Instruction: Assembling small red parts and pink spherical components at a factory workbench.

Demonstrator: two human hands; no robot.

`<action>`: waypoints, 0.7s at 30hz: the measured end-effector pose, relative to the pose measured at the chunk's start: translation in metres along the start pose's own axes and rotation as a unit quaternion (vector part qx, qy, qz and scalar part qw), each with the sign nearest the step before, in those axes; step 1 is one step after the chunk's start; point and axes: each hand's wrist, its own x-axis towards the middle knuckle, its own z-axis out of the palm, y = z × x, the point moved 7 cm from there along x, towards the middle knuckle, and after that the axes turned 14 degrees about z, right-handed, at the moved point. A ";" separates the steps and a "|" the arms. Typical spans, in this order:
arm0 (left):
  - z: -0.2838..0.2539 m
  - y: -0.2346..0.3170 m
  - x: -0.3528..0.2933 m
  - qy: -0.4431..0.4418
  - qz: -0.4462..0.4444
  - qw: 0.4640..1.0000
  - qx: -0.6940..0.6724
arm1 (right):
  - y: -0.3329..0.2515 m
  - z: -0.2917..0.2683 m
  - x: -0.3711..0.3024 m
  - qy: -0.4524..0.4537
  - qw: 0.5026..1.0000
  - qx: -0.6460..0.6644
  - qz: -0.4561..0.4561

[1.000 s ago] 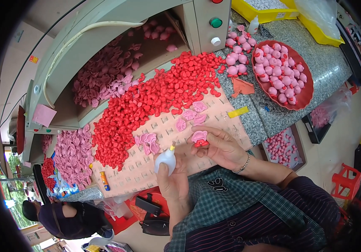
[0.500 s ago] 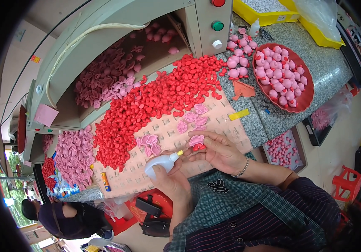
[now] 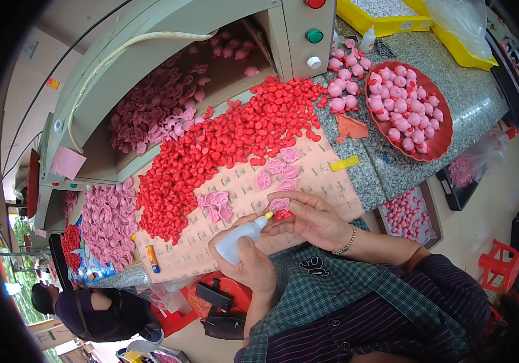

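My left hand (image 3: 252,269) is closed round a white squeeze bottle (image 3: 238,243). The bottle tilts up to the right, its yellow tip close to the small pieces in my other hand. Between thumb and fingers, my right hand (image 3: 315,222) grips a hollow pink shell piece (image 3: 280,204) with a red part (image 3: 283,214) at its lower side. Whether the tip touches them I cannot make out. Several loose pink shell pieces (image 3: 290,170) lie just beyond my right hand, and another small group of pink shell pieces (image 3: 216,206) lies beyond the bottle.
A big heap of red parts (image 3: 211,145) spreads before a grey machine (image 3: 303,54) holding more pink pieces. Finished-looking pink balls fill a red bowl (image 3: 447,142) at right. A glue-stick-like tube (image 3: 152,259) lies at the left edge. Another person (image 3: 99,314) is at lower left.
My left hand has brought the bottle more upright, its tip now slightly higher and nearer the pink piece. My right hand has barely moved and still holds the piece.
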 end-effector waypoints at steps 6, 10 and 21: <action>-0.004 -0.003 0.000 -0.006 0.000 1.000 0.007 | 0.000 0.003 0.000 -0.014 1.000 -0.003 -0.006; -0.006 -0.004 -0.001 -0.010 0.003 1.000 0.017 | 0.001 0.003 0.000 -0.009 1.000 -0.003 -0.003; -0.008 -0.005 -0.001 -0.011 -0.004 1.000 0.017 | 0.001 0.006 0.000 -0.010 1.000 -0.008 0.001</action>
